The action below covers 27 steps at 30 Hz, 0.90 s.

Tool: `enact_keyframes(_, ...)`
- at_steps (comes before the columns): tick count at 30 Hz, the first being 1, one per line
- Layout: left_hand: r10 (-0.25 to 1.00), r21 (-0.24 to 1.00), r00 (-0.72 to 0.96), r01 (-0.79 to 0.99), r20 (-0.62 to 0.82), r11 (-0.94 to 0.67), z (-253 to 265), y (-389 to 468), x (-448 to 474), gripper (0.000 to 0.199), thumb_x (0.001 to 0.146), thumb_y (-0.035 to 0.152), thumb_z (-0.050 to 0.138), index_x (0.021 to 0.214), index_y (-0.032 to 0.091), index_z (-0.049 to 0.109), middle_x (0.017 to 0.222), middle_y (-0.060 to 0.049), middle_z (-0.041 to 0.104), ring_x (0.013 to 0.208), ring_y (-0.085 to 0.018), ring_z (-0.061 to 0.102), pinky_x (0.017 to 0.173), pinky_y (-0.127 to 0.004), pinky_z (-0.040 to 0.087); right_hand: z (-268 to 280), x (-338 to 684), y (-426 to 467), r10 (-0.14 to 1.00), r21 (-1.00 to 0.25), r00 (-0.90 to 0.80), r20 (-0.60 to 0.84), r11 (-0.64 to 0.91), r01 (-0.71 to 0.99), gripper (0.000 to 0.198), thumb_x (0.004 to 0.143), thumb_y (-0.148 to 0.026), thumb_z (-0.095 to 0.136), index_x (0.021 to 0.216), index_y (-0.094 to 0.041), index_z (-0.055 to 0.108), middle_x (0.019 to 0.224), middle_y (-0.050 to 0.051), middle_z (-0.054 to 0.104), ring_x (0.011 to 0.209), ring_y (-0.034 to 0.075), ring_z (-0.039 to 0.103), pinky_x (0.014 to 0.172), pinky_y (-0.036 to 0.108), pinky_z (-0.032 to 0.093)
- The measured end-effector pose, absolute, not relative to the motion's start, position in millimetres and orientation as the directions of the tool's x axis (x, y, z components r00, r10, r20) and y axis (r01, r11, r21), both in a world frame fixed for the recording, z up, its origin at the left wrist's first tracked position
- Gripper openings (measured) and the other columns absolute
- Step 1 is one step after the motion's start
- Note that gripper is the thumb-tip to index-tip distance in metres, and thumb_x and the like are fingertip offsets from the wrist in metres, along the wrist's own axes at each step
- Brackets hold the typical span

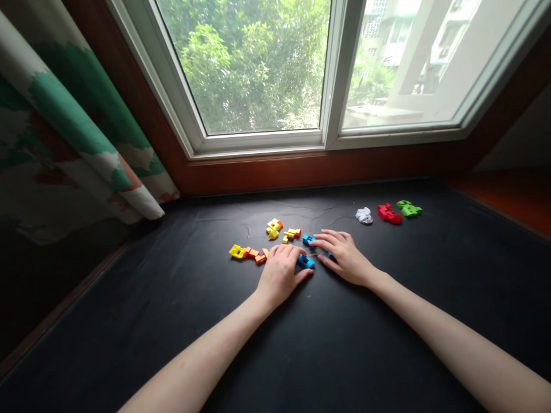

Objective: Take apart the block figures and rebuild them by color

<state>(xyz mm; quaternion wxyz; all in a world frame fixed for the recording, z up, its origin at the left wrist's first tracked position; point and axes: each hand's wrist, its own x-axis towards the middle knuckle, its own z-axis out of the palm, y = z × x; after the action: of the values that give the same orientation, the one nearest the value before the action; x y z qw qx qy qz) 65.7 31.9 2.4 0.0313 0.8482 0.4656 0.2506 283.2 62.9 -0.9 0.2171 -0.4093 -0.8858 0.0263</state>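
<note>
Several small plastic building blocks lie on a black surface. My left hand (280, 274) rests beside a blue block (306, 262), its thumb and index finger closed about the block's near and far sides. To the right, my right hand (345, 256) has its fingers stretched and apart, the fingertips reaching a second blue block (309, 240). A bit of another blue block (330, 255) shows under the right hand, between fingers and thumb; most of it is hidden. Orange blocks (260, 256) lie just left of my left hand, partly covered by it.
A yellow block (237, 252) lies at the left end of the orange ones. Beyond are yellow-orange blocks (274, 228) and another yellow-orange group (291, 234). White (364, 215), red (390, 214) and green blocks (408, 209) lie back right. A window (325, 140) and curtain (99, 137) border the surface.
</note>
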Motion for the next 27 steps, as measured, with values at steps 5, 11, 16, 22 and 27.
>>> enact_keyframes(5,0.816,0.272,0.422,0.795,0.394,-0.542,2.4,31.5,65.1,0.033,0.080,0.036,0.075,0.101,0.018,0.059,0.100,-0.006,0.066,0.097,-0.027,0.059,0.091,-0.043,0.045,-0.8,283.1,63.0,0.740,-0.247,-0.563,0.367,0.661,0.708,0.033,0.096,-0.029,0.048,0.127,-0.026,0.057,0.133,0.008,0.061,0.131,0.027,0.045,0.105,0.050,0.031)
enact_keyframes(11,0.820,0.275,0.416,0.798,0.392,-0.536,3.2,31.2,64.8,0.032,0.078,0.038,0.076,0.094,0.018,0.057,0.095,-0.005,0.065,0.094,-0.026,0.058,0.089,-0.042,0.045,-0.7,284.2,63.9,0.732,-0.273,-0.578,0.362,0.676,0.685,0.031,0.096,-0.029,0.048,0.125,-0.027,0.057,0.133,0.008,0.061,0.133,0.028,0.045,0.105,0.051,0.030)
enact_keyframes(16,0.802,0.281,0.444,0.774,0.400,-0.568,3.6,31.2,64.1,0.030,0.079,0.039,0.075,0.091,0.019,0.057,0.093,-0.004,0.064,0.092,-0.025,0.058,0.091,-0.043,0.044,0.8,284.7,63.6,0.701,-0.279,-0.633,0.329,0.712,0.644,0.023,0.096,-0.027,0.047,0.116,-0.027,0.059,0.133,0.007,0.062,0.134,0.027,0.043,0.106,0.053,0.029)
enact_keyframes(22,0.809,0.349,0.392,0.755,0.438,-0.555,7.7,29.1,64.9,0.019,0.092,0.030,0.057,0.108,0.019,0.057,0.122,-0.011,0.060,0.116,-0.028,0.055,0.099,-0.045,0.044,-0.8,284.8,63.9,0.721,-0.299,-0.594,0.356,0.690,0.659,0.029,0.093,-0.025,0.050,0.122,-0.025,0.053,0.138,0.009,0.057,0.134,0.027,0.044,0.106,0.051,0.031)
enact_keyframes(27,0.842,0.374,0.394,0.766,0.369,-0.522,3.1,32.9,65.9,0.042,0.089,0.017,0.047,0.131,0.014,0.046,0.147,-0.017,0.044,0.139,-0.029,0.039,0.113,-0.049,0.033,-2.6,285.2,64.6,0.721,-0.284,-0.599,0.348,0.690,0.666,0.040,0.094,-0.025,0.048,0.134,-0.026,0.047,0.138,0.009,0.057,0.134,0.026,0.043,0.106,0.050,0.031)
